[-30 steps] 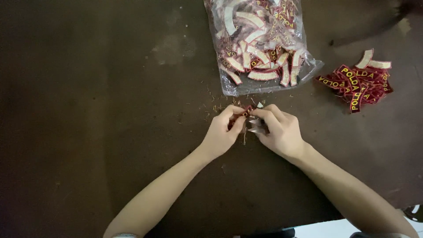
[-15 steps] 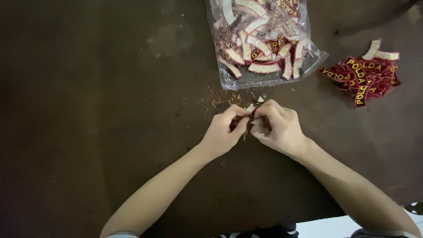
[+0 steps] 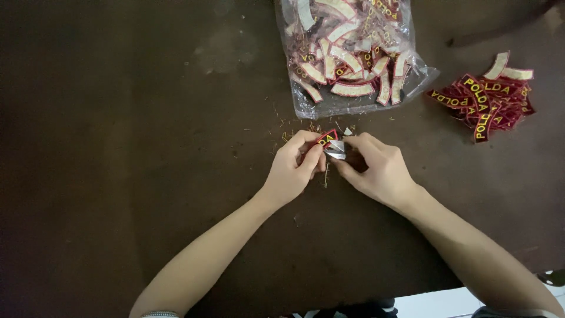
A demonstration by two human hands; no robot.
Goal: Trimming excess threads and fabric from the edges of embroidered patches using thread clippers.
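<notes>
At table centre, just below clear bag (image 3: 353, 59) of patches: curved red patch (image 3: 325, 140) pinched in left hand (image 3: 294, 171), long axis running toward right hand (image 3: 376, 171). Right fingers closed on small metal snips (image 3: 336, 151), touching patch end. Finished pile (image 3: 485, 100) well right.

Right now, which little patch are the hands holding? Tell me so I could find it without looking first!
Start at the clear plastic bag of curved patches at the top of the dark table. Just below its bottom edge, the left hand and right hand meet, pinching one curved red patch with yellow letters. Unlike the loose pile of patches to the right, it alone is held in fingers.
</notes>
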